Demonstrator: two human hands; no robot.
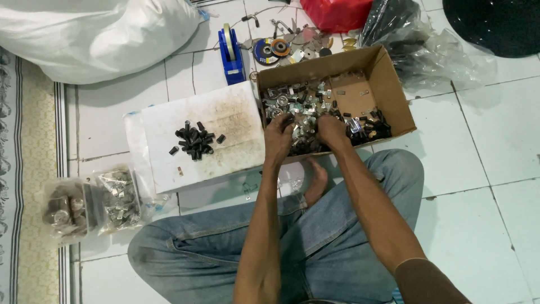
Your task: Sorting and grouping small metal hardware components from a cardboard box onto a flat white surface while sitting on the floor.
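Note:
A shallow cardboard box (388, 79) lies on the tiled floor in front of me, holding a heap of small metal and black plastic parts (306, 107). My left hand (278, 135) and my right hand (332, 130) are both down in the near side of the box, fingers curled among the parts. What each hand grips is hidden by the fingers. To the left of the box, a pile of small black pieces (194, 139) rests on a stained white board (225, 118).
Two clear bags of metal parts (118, 198) lie at the lower left. A blue tape dispenser (230, 53), grinding discs (271, 49), a red bag (337, 12), a large white sack (95, 34) and crumpled plastic (433, 50) ring the far side. My crossed legs in jeans (315, 247) are below.

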